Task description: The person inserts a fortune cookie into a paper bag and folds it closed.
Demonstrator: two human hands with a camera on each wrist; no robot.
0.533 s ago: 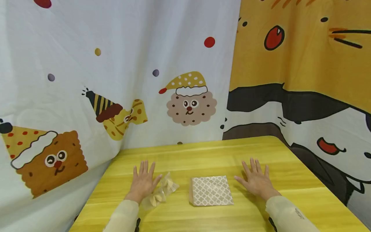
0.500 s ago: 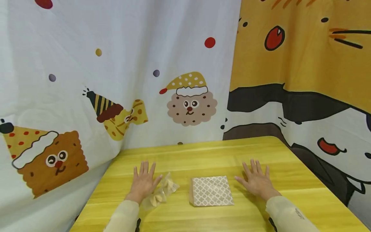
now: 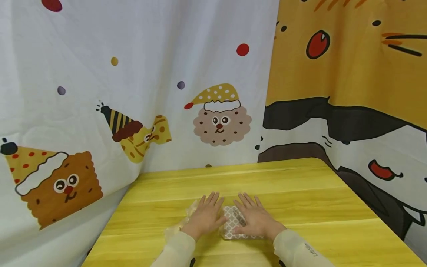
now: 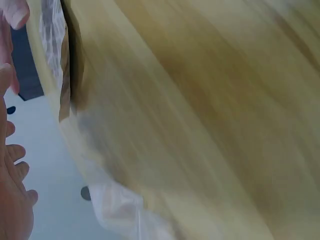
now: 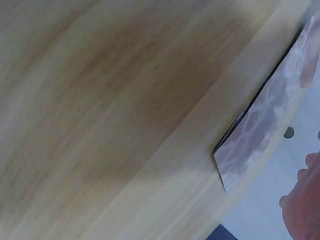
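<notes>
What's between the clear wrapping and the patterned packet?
In the head view, the left hand is between the wrapping and the packet; the left wrist view shows bare table there.

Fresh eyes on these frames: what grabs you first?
Likely the cartoon-print fabric behind the bright yellow table: a huge orange animal face at upper right, a brown party-hatted biscuit at lower left in the head view. Then the right hand, spread over part of a grey-and-white lattice-patterned packet, and the left hand at the packet's left edge.

Evenly lit head view, hazy blurred wrist views, soft shadows on table [image 3: 300, 189]
</notes>
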